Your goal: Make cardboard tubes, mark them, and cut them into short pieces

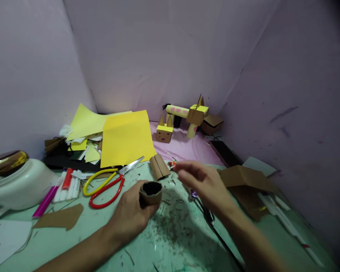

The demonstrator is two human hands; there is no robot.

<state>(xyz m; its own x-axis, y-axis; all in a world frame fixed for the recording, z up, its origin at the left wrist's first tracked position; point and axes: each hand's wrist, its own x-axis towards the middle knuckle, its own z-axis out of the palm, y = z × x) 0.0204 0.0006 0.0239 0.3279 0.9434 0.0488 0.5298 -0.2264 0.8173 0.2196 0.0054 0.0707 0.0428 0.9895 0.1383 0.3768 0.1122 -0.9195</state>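
Note:
My left hand [132, 211] is closed around a short brown cardboard tube [152, 197], whose dark open end points up. My right hand [200, 181] hovers over the table, its fingers half bent and the thumb apart, with nothing seen between them. Just past its fingertips lies a small orange-red piece [172, 164] that I cannot make out. Under the right hand a black cord [215, 228] runs toward the front edge, with a small purple-marked object [193, 194] at its far end, partly hidden. A second cardboard roll [159, 167] lies beyond the tube.
Scissors [121, 177] with yellow and red handles lie left of centre. Behind them are yellow sheets [127, 138]. Two cardboard animal figures [197, 113] stand at the back. Markers [68, 185] and a white pot [22, 185] are at left, cardboard scraps [246, 179] at right.

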